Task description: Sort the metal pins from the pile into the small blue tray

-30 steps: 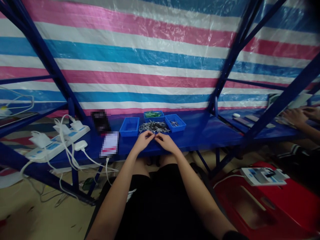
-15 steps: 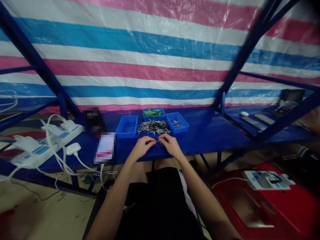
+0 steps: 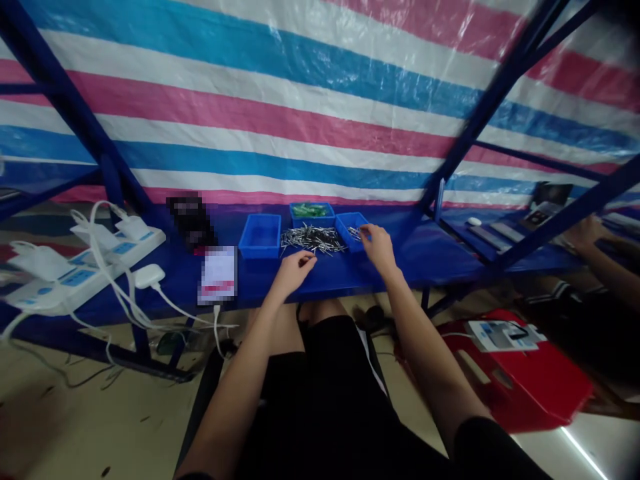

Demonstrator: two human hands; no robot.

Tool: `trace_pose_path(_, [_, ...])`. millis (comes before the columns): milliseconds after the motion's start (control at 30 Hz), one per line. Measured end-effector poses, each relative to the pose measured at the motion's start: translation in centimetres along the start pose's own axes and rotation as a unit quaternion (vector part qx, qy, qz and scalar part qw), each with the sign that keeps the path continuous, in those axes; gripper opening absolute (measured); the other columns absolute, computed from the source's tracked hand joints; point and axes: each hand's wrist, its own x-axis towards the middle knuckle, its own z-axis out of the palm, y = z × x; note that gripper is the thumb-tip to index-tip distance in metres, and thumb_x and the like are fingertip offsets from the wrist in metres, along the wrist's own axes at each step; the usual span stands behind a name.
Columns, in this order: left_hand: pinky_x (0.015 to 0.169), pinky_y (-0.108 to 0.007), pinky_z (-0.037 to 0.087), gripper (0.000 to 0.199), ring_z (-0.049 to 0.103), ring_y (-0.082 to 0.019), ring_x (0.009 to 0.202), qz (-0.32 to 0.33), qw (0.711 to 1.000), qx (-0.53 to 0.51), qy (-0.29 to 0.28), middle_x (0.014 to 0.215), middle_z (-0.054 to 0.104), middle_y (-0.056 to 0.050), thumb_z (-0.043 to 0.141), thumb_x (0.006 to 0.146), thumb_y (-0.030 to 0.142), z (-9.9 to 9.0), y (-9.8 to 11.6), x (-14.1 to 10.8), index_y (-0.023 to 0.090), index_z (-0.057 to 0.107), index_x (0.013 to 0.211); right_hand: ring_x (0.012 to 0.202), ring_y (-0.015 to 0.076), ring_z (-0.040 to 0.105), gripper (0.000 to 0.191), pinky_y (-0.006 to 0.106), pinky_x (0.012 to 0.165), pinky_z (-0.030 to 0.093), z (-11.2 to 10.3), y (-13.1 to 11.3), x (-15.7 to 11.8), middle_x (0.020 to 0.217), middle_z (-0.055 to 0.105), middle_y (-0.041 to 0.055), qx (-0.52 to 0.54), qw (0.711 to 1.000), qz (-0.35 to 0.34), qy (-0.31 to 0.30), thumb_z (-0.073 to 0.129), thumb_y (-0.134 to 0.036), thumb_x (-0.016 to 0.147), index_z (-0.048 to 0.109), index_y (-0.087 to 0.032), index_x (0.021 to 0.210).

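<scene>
A heap of thin silver and black rods (image 3: 314,239) lies on the blue table (image 3: 345,275). My left hand (image 3: 295,272) is just in front of the heap, thumb and fingers pinched together; whatever may be between them is too small to make out. Over the near right edge of the right blue bin (image 3: 349,223), which has some similar thin rods (image 3: 355,232) in it, is my right hand (image 3: 379,248). Its fingers are bent and closed at the tips, and I cannot make out anything in them.
A blue bin (image 3: 260,235) stands left of the heap; another bin with green pieces (image 3: 309,210) is behind it. Power strips (image 3: 85,273), white cables and a blurred phone (image 3: 219,275) occupy the left. A red stool (image 3: 530,383) and another person's hand (image 3: 585,232) are at right.
My hands have separated from where they met around a thin rod. The right one has moved right and away from me to the right bin; the left stays before the heap. The view has shifted.
</scene>
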Motion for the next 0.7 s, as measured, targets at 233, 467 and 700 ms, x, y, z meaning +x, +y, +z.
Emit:
trace_pose_path(233, [0.068, -0.028, 0.047, 0.027, 0.061, -0.017, 0.071, 0.016, 1.000, -0.005, 0.012, 0.081, 0.067, -0.005, 0.052, 0.079, 0.036, 0.1, -0.4, 0.1, 0.017, 0.063, 0.095, 0.092, 0.0225, 0.051, 0.020, 0.032, 0.082, 0.039, 3.6, -3.8, -2.0, 0.093, 0.060, 0.0109, -0.062, 0.991, -0.094, -0.069, 0.044, -0.026, 0.086, 0.059, -0.018, 0.098])
trace_pose_path(467, [0.068, -0.028, 0.047, 0.025, 0.061, -0.017, 0.070, 0.012, 1.000, 0.000, 0.016, 0.079, 0.066, -0.005, 0.051, 0.080, 0.034, 0.1, -0.4, 0.1, 0.016, 0.063, 0.092, 0.084, 0.0204, 0.054, 0.014, 0.028, 0.071, 0.041, 6.6, -5.3, -2.3, 0.087, 0.060, 0.0112, -0.091, 0.991, -0.048, -0.090, 0.044, -0.022, 0.087, 0.058, -0.018, 0.089])
trace_pose_path(700, [0.068, -0.027, 0.047, 0.022, 0.061, -0.016, 0.070, 0.024, 0.999, 0.024, 0.010, 0.078, 0.066, -0.005, 0.052, 0.079, 0.031, 0.1, -0.3, 0.1, 0.016, 0.064, 0.091, 0.083, 0.0210, 0.055, 0.021, 0.030, 0.074, 0.040, 5.0, -4.2, -2.6, 0.085, 0.062, 0.0117, -0.019, 0.999, -0.025, -0.008, 0.042, -0.026, 0.087, 0.060, -0.017, 0.086])
